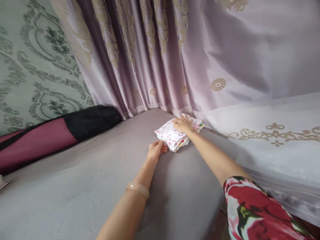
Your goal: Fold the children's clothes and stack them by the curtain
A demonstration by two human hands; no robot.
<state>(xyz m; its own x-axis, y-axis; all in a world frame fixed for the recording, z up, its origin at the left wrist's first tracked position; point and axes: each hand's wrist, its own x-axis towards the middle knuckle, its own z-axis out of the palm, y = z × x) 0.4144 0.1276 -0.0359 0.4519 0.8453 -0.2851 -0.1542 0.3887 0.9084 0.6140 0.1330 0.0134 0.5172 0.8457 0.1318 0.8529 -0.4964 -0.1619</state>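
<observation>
A small stack of folded cloths [170, 131], white with pink and red prints, lies at the far corner of the grey-covered bed [100, 180]. My right hand [183, 125] rests flat on top of the stack, its fingers spread. At the near left corner of the stack, my left hand [156, 150] has its fingers curled and closed on the cloth's edge. Bits of yellow and green print show at the stack's edges. A pale bangle [138, 189] circles my left forearm.
Lilac curtains [160, 60] with gold patterns hang just behind the stack and down the right side. A long maroon and black bag [62, 133] lies along the patterned wall [42, 66] at left. The bed's edge drops off at the lower right.
</observation>
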